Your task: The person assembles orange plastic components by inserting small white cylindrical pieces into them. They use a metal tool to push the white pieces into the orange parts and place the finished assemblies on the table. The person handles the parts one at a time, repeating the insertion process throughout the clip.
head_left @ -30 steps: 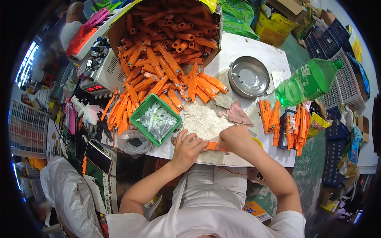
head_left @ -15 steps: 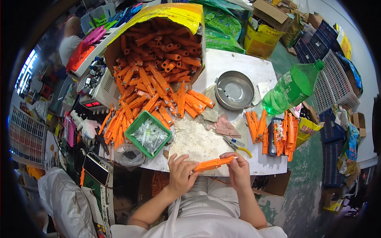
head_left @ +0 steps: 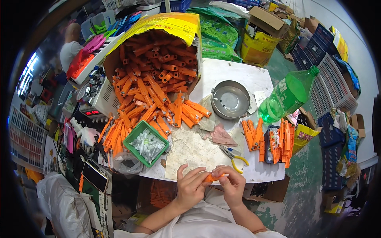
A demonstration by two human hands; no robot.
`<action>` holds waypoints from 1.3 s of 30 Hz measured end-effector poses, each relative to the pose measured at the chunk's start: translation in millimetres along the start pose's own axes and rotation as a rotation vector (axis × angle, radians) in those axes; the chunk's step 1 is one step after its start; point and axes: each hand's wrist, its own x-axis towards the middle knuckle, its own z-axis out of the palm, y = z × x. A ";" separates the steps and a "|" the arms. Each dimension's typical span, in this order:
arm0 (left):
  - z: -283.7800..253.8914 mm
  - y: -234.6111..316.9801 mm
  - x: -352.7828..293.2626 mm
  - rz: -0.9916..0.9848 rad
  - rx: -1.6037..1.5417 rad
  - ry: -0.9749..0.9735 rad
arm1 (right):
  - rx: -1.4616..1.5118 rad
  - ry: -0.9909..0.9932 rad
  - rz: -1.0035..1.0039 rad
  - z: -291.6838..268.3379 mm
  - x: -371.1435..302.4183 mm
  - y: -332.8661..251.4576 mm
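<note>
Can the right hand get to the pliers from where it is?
Probably yes. The pliers lie in the open on the table, just above the right hand, nothing between. But that hand pinches an orange piece with the left hand.

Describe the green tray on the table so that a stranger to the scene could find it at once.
Start at the big open cardboard box spilling orange plastic parts across the white table. Where the spill ends nearest the person sits the green tray. It alone holds small clear pieces, not orange ones.
</note>
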 end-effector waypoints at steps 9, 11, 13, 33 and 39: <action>9.7 -23.4 -7.0 -0.136 -0.242 -0.268 | 0.180 -0.019 0.236 -21.1 9.5 13.6; 3.2 -31.0 -3.3 -0.286 -0.497 -0.466 | 0.216 -0.078 0.274 -26.4 19.0 7.7; -5.1 -35.2 1.9 -0.556 -0.836 -0.716 | 0.216 -0.159 0.344 -27.1 29.1 1.4; 17.6 -73.3 12.4 -0.625 -1.484 -0.351 | -0.253 0.990 0.585 -167.9 -192.5 144.6; 56.4 -111.4 -14.7 -0.630 -1.587 -0.337 | -0.166 1.008 0.940 -233.0 -176.3 290.1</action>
